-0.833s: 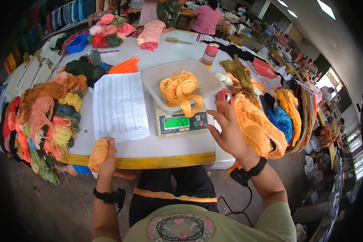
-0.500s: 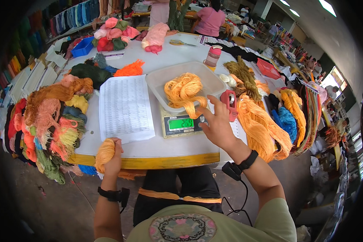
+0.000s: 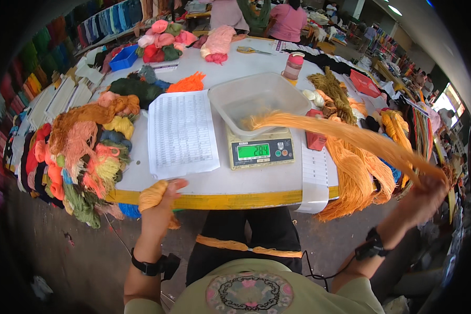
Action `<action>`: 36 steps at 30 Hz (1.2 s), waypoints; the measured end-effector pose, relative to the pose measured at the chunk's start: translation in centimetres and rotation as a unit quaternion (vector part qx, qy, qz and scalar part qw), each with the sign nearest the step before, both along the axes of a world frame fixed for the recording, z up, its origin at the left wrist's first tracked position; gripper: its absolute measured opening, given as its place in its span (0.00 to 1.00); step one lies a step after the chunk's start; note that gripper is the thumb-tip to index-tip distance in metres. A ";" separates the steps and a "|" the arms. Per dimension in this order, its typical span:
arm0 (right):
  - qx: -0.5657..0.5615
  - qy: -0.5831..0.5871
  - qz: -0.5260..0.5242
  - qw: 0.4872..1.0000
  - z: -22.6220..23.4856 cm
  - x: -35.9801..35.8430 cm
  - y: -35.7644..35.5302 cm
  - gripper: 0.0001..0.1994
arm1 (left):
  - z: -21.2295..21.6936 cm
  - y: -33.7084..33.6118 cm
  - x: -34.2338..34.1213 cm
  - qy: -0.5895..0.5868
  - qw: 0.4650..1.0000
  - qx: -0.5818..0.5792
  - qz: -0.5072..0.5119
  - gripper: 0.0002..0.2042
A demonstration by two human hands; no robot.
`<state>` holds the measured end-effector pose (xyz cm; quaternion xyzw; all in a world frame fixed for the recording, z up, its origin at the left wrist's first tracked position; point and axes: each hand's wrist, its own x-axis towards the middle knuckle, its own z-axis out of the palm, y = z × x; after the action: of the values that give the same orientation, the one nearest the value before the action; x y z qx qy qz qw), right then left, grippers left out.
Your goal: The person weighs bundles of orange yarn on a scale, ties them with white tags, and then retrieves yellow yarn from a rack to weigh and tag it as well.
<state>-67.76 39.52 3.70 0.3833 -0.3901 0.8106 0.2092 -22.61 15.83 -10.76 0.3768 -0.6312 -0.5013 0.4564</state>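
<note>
Grasping the orange hank (image 3: 345, 133) near one end with the right hand (image 3: 421, 201), blurred but closed round the strands. Stretching from there toward ten o'clock, with the free end over the near part of the pale plastic tub (image 3: 222, 107); impossible to tell whether touching it. Clasping a smaller yarn bundle (image 3: 153, 194) in the left hand (image 3: 165, 201), on its ten o'clock side.

Golden orange throughout the hank, long and gently arched, frayed and fluffy at the tip, gathered narrower toward the grip. Compact and rounded in the smaller bundle, almost like a bun.

Fine and silky along the strands, combed into near-parallel lines. Smooth and translucent in the tub, with rounded corners, resting on a boxy cream scale (image 3: 261, 157) with a lit green display, between nine and ten o'clock from the right hand. Thick and wavy in the loose orange hanks (image 3: 345, 178), spilling past the edge of the white worktop (image 3: 230, 183). Thin and flat in the printed sheet (image 3: 183, 133), between twelve and one o'clock from the left hand. Tangled and many-coloured in the yarn heap (image 3: 78, 157), toward ten o'clock.
</note>
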 end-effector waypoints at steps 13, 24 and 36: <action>0.453 -0.076 0.439 0.772 -9.4 19.7 -9.7 0.06 | 3.9 6.0 -11.6 0.238 0.882 0.149 -0.378 0.33; 0.371 -0.156 0.526 0.749 -9.3 19.5 -10.6 0.06 | 3.6 5.7 -11.1 0.292 0.880 0.208 -0.311 0.24; 0.549 -0.157 0.501 0.651 -8.9 13.6 -6.3 0.10 | 2.8 1.3 -5.3 0.238 0.904 0.282 -0.216 0.09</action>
<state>-54.12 33.22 -5.16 0.4324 -0.5393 0.4784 -0.5416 -27.92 17.15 -7.98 0.2138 -0.4016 -0.8194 0.3486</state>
